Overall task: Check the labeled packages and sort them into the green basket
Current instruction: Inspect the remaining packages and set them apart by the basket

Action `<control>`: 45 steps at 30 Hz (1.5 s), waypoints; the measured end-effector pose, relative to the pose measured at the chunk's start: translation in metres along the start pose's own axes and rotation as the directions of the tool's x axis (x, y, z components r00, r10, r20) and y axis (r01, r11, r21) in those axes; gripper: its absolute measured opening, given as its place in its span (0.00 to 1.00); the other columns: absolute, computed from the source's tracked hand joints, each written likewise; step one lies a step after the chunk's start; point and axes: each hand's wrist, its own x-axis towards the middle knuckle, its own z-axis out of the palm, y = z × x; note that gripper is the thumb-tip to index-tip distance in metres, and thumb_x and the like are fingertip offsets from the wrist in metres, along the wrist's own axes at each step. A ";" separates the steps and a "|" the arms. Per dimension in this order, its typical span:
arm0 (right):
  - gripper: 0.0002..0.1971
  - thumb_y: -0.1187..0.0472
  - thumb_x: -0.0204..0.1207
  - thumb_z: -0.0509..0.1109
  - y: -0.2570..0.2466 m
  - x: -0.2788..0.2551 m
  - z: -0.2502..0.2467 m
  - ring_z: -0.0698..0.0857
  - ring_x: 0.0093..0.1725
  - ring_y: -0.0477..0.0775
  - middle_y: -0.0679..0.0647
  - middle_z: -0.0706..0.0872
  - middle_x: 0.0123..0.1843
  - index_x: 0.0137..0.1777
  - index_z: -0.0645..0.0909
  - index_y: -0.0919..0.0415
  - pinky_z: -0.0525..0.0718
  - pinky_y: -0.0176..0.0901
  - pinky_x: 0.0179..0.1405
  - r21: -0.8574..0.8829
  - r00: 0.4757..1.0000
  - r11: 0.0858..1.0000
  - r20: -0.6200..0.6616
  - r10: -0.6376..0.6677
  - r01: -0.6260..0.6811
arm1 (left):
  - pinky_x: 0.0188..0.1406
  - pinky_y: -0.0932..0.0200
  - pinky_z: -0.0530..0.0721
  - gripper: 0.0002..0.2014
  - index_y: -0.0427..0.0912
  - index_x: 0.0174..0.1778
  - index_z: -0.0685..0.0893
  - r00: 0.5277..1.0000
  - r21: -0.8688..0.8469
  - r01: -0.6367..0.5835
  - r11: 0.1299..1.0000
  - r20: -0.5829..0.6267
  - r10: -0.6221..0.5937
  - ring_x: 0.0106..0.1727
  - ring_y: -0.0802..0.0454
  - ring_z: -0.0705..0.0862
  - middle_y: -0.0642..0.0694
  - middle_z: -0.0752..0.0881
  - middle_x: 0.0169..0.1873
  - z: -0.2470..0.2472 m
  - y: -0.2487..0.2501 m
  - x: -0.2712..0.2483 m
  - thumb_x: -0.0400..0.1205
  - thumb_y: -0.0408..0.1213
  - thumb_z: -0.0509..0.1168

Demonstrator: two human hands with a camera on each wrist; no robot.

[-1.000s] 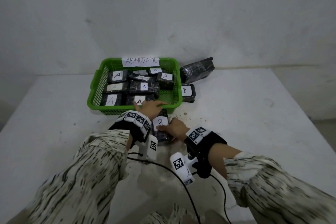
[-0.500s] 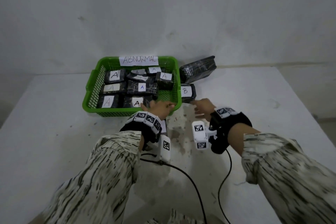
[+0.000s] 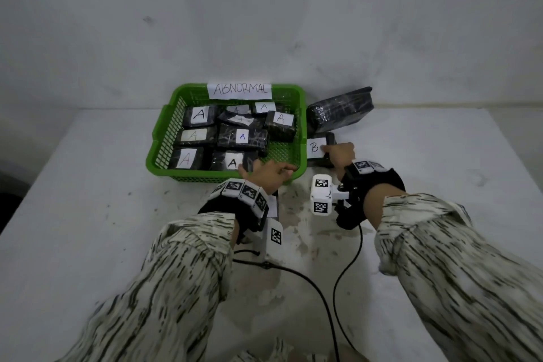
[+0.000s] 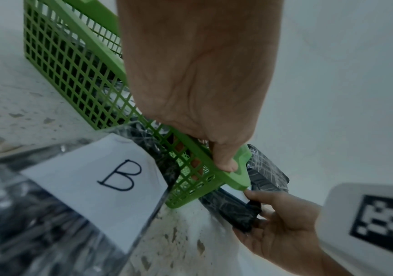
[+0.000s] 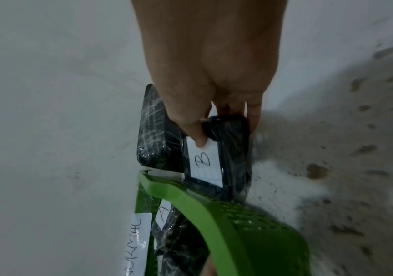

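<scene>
- Green basket (image 3: 164, 138), tagged ABNORMAL, holds black A-labelled packages (image 3: 242, 136).
- Your left hand (image 3: 269, 175) hooks, seemingly curled, over its rim.
- Your right hand (image 3: 338, 154) pinches the B package (image 3: 316, 147) beside it.

Under the left hand (image 3: 269, 175) and its wrist, a B-labelled package (image 4: 91, 188) is almost wholly hidden in the head view (only a white label corner shows). The green basket (image 5: 250, 229) hides the near end of the package (image 5: 216, 158) the right hand (image 5: 214, 74) pinches. Beyond that hand, a larger wrapped package (image 3: 339, 110) shows no readable label.
</scene>
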 end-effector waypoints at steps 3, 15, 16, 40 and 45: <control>0.06 0.71 0.76 0.67 0.015 -0.009 -0.011 0.76 0.48 0.54 0.57 0.78 0.43 0.47 0.72 0.71 0.79 0.39 0.44 0.248 0.996 0.969 -0.092 0.014 0.009 | 0.73 0.23 0.35 0.18 0.65 0.71 0.73 1.000 -0.018 -0.014 1.000 -0.023 0.014 0.82 0.40 0.53 0.53 0.66 0.78 0.000 0.002 -0.001 0.87 0.53 0.47; 0.19 0.67 0.81 0.62 0.032 -0.088 -0.040 0.83 0.47 0.50 0.52 0.84 0.52 0.67 0.71 0.47 0.78 0.41 0.42 0.557 0.951 0.822 0.172 -0.258 0.122 | 0.72 0.48 0.68 0.19 0.49 0.74 0.71 0.949 -0.584 -0.284 0.760 -0.287 0.134 0.72 0.48 0.73 0.45 0.76 0.69 0.001 0.018 -0.021 0.87 0.45 0.54; 0.19 0.67 0.80 0.63 0.032 -0.096 -0.037 0.82 0.47 0.51 0.53 0.84 0.52 0.66 0.71 0.46 0.77 0.43 0.43 0.537 0.941 0.834 0.203 -0.270 0.123 | 0.70 0.50 0.71 0.20 0.48 0.75 0.69 0.952 -0.657 -0.286 0.697 -0.276 0.130 0.70 0.48 0.74 0.45 0.76 0.68 -0.001 0.019 -0.026 0.86 0.46 0.55; 0.20 0.45 0.76 0.71 0.017 -0.150 0.009 0.84 0.40 0.52 0.56 0.83 0.50 0.58 0.67 0.53 0.81 0.40 0.23 0.299 0.910 0.897 0.161 -0.383 0.325 | 0.35 0.60 0.83 0.13 0.47 0.60 0.72 0.946 -0.767 -0.322 0.554 -0.282 0.160 0.42 0.49 0.82 0.45 0.80 0.44 -0.027 -0.023 -0.068 0.82 0.38 0.65; 0.28 0.58 0.72 0.77 0.010 -0.154 0.000 0.86 0.40 0.50 0.51 0.83 0.49 0.64 0.64 0.55 0.83 0.38 0.25 0.300 0.880 0.902 0.269 -0.391 0.309 | 0.28 0.72 0.80 0.15 0.42 0.65 0.72 0.918 -0.745 -0.382 0.547 -0.374 0.131 0.43 0.52 0.81 0.42 0.82 0.50 -0.026 -0.021 -0.063 0.83 0.36 0.63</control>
